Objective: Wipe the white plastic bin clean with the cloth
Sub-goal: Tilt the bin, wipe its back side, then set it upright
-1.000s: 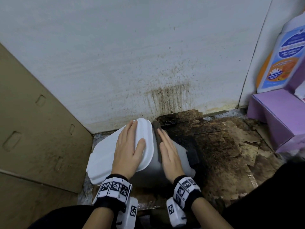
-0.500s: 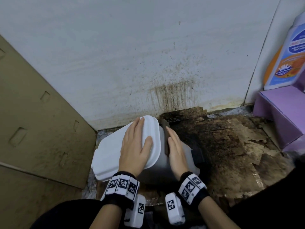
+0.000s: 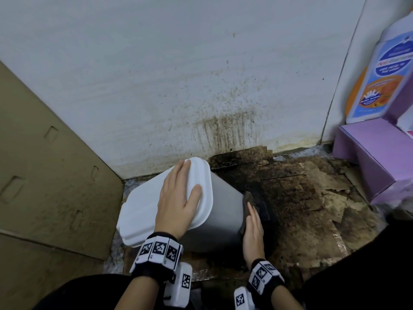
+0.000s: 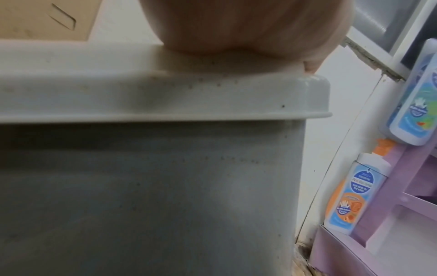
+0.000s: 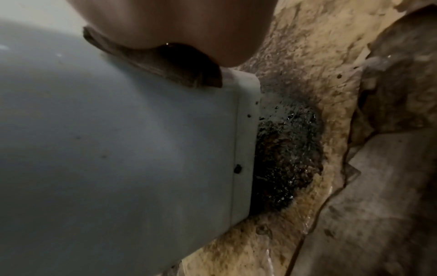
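The white plastic bin (image 3: 223,215) leans tilted on the dirty floor, its lid (image 3: 143,211) closed and facing up-left. My left hand (image 3: 178,198) lies flat on the lid with straight fingers; the left wrist view shows the palm on the lid edge (image 4: 212,89). My right hand (image 3: 253,229) presses a dark brown cloth (image 3: 247,201) flat against the bin's grey side near its base. In the right wrist view the cloth (image 5: 165,69) is pinned under the palm against the bin wall (image 5: 118,149). Dark specks dot the bin.
A stained white wall (image 3: 223,130) stands right behind the bin. Brown cardboard (image 3: 44,175) leans on the left. The floor (image 3: 301,198) is black grime and torn paper. A purple box (image 3: 375,153) and a soap bottle (image 3: 384,74) sit at the right.
My right hand and the cloth have slid down the bin's side from just under the lid toward its base. The left hand stays on the lid.
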Available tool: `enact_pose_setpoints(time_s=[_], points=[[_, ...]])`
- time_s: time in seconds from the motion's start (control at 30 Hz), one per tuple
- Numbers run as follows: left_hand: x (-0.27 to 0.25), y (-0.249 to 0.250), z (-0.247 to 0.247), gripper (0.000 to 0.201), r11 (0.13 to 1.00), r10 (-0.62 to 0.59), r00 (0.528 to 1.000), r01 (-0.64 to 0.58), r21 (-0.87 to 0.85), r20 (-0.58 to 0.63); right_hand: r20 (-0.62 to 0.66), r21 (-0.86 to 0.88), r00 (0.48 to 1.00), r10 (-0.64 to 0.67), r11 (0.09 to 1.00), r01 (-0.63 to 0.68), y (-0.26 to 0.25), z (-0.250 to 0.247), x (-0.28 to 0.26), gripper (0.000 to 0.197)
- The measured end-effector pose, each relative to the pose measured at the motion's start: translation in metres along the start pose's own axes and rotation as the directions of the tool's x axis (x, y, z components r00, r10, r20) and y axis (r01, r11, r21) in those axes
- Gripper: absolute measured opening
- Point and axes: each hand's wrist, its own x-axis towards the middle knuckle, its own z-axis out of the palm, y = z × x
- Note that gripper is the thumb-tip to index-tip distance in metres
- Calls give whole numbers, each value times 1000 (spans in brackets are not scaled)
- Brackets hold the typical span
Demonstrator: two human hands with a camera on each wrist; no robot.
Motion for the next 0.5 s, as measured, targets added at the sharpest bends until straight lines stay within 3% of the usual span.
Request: enact_pose_setpoints(time_s=[0.17,0.37,0.5], points=[[2,1,0,71,1000,-6,1000,7,16,-9,-34,70,998,-60,996,62,-19,21,-5,44],[6,-2,3,70,1000,1,1000,-1,27,-8,56,47,934,-352,936,350,-91,55,-45,48],[4,-6,-1,70,1000,-4,1000,4,-5,-9,87,-32,905,-416,907,420,-75,44,-37,46]])
